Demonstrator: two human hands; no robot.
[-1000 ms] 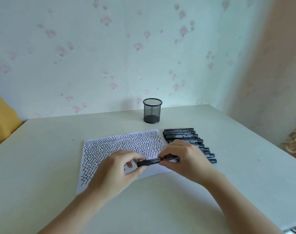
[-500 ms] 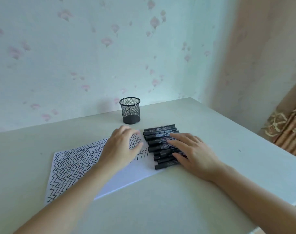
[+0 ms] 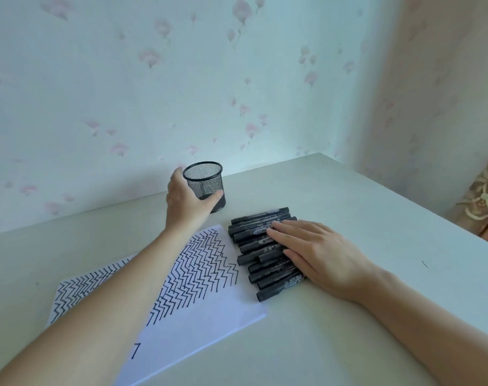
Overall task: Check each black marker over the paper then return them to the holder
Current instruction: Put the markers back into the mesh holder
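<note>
Pale green flat tabletop [image 3: 376,218] carries everything. White paper sheet with black zigzag lines [image 3: 204,310] near left. Row of black capped markers [image 3: 254,246] right of paper; right hand [image 3: 318,252] rests flat on it, fingers straight. Black wire-mesh cylindrical holder [image 3: 205,185] far centre, tilted; left hand [image 3: 185,203] grip curled round it.

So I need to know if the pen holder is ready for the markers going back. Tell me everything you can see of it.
The pen holder is a small round cup of black wire mesh with a solid dark rim and base. It looks empty and is tilted, its open top leaning toward the camera. It sits at the far side of the table, near the wall, beyond the paper and the markers. The left hand grips it, fingers behind and thumb across the front.
</note>
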